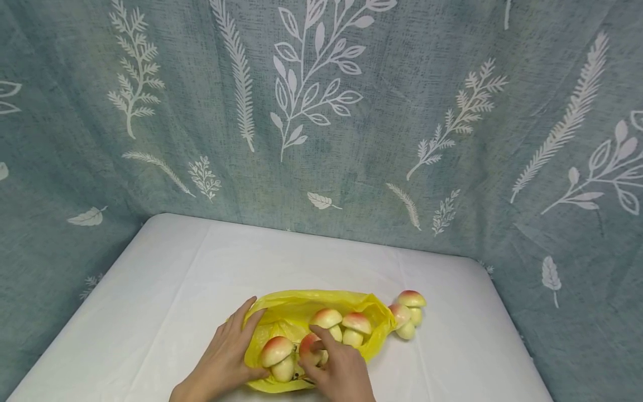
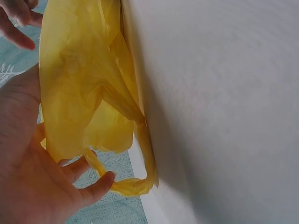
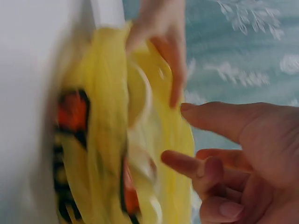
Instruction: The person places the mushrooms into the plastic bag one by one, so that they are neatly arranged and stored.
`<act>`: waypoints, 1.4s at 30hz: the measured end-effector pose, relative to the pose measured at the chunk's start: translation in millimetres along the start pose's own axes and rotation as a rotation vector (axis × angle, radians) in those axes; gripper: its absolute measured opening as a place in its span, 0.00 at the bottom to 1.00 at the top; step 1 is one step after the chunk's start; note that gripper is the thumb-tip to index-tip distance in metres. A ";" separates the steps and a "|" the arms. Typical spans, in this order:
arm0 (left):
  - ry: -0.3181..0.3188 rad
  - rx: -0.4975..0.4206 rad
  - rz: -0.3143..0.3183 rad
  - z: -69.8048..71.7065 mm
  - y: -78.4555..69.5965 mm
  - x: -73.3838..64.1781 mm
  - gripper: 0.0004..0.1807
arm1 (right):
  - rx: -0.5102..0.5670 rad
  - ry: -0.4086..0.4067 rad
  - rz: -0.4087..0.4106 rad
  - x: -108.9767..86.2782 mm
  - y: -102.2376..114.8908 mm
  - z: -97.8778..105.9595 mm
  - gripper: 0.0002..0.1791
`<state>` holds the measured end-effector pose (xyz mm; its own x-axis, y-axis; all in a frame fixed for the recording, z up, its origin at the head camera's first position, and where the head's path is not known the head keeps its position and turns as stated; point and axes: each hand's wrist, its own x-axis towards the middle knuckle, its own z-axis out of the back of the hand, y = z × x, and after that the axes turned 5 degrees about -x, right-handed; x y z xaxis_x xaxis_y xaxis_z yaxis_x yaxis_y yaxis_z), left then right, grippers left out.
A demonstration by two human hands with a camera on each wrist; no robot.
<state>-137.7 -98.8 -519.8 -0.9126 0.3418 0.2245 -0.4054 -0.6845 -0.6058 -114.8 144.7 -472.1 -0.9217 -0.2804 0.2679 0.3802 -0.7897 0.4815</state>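
Observation:
A yellow plastic bag [image 1: 311, 296] lies on its side with its mouth spread wide, several toy mushrooms [image 1: 283, 368] with red-tinged caps showing in it. My left hand [image 1: 226, 352] is at the bag's left end, fingers spread along the rim and thumb near the front edge. In the left wrist view, outstretched fingers touch the bag's looped handle [image 2: 133, 186]. Over the mouth is my right hand [image 1: 341, 368], its fingers partly covering one mushroom [image 1: 307, 344]. The right wrist view shows its thumb and fingers apart, with nothing between them.
Two more mushrooms [image 1: 412, 300] lie together just outside the bag's right end. A white cloth covers the table [image 1: 166, 268]. Behind and at the sides hangs a blue-green curtain [image 1: 201, 100] with white leaf prints. Black and orange print [image 3: 72, 112] marks the bag's outside.

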 end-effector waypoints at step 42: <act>-0.016 -0.011 -0.012 -0.5 1.0 -1.3 0.60 | -0.224 -0.153 -0.504 -13.9 -166.6 49.4 0.38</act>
<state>-136.9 -99.6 -521.1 -0.9082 0.3398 0.2442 -0.4162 -0.6729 -0.6115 -161.5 307.1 -514.9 -0.9570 0.2298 0.1768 -0.1443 -0.9063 0.3972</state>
